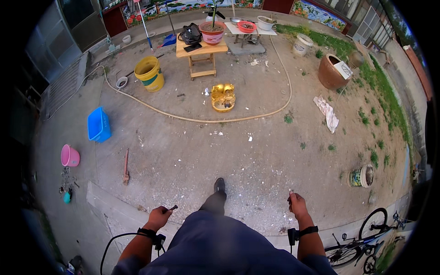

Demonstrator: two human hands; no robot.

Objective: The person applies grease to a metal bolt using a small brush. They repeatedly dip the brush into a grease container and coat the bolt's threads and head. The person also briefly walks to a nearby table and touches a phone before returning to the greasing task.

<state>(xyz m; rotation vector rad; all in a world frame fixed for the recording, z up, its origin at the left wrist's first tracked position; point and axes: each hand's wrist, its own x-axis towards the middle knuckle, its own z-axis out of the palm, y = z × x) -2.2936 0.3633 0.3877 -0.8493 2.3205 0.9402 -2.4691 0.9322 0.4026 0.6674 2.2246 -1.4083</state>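
Note:
My left hand (158, 218) is closed around a short dark bolt (173, 208), whose wider end sticks out past the fingers to the right. My right hand (299, 205) is pinched, fingers curled together, with a tiny pale tip at the fingertips; what it grips is too small to name. Both hands hang apart at either side of my body, over the concrete ground. A dark shoe (219, 184) of mine steps forward between them. On the ground beyond my left hand lies a red pipe wrench (126, 168).
A golden ornament (223, 98) stands ahead, inside a hose (197, 120) looping across the yard. Behind it is a wooden table (201, 52) with a potted plant. Buckets in yellow (150, 75), blue (99, 124) and pink (70, 156) stand left; a bicycle (366, 243) lies right.

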